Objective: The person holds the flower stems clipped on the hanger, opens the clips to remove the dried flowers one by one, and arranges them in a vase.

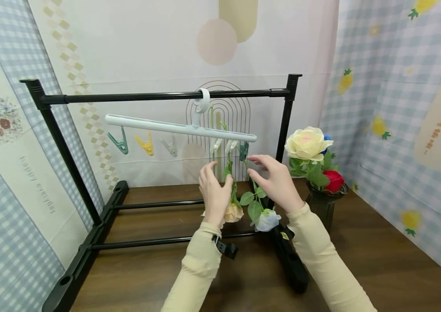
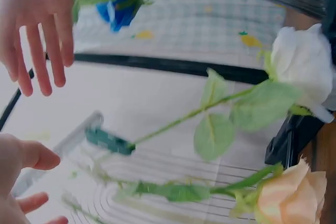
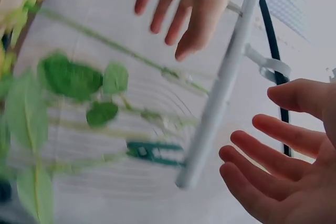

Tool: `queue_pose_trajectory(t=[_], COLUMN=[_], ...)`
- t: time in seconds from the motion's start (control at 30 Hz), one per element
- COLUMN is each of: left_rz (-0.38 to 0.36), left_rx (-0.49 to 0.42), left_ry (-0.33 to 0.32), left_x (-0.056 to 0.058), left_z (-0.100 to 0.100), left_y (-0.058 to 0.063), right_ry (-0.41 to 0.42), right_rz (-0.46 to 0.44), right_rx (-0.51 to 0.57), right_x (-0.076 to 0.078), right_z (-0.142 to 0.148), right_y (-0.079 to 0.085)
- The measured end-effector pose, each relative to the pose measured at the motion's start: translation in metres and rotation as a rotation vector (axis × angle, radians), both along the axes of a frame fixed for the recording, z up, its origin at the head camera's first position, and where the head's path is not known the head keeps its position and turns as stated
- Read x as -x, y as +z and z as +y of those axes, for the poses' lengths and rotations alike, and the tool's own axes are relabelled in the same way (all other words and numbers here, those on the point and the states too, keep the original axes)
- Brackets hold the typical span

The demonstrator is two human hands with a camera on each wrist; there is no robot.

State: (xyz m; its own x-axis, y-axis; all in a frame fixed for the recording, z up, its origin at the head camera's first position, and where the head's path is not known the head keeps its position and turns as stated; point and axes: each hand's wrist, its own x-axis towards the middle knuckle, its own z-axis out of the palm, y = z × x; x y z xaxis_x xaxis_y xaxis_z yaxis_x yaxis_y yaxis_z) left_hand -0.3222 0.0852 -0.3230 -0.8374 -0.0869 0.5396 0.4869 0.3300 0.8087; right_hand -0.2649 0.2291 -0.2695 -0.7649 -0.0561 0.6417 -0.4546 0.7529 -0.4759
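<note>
White rose (image 1: 267, 220) hangs head-down from a green clothespin (image 1: 244, 151) at the right end of the hanger (image 1: 166, 126). Left hand (image 1: 215, 193) and right hand (image 1: 277, 182) grip nothing, fingers relaxed. Probably light, soft-petalled, it suits pinching by the stem (image 2: 170, 125).

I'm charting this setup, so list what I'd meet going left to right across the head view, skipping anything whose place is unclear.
Rack's left post → green clip → yellow clip → grey clip → left hand → dark teal clip → white rose → dark vase.
</note>
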Motion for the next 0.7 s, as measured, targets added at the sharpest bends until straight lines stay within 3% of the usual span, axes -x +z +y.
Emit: queue_pose_trajectory(t=[0.13,0.33,0.5,0.7], left_rz=[-0.141,-0.290,-0.294,-0.234], left_rx=[-0.050,0.000,-0.004,-0.003], left_ry=[-0.032,-0.163,-0.194,-0.180], left_x=[0.016,0.030,0.032,0.032], left_z=[-0.014,-0.024,-0.027,-0.031], left_y=[-0.002,-0.013,-0.022,-0.027], right_ry=[0.082,0.134,0.153,0.159], right_rz=[-0.159,-0.396,-0.517,-0.537], right_rx=[0.087,0.152,0.226,0.350], right_x=[0.022,0.059,0.082,0.096], right_z=[-0.013,-0.029,-0.039,-0.051], right_y=[0.008,0.019,0.024,0.025])
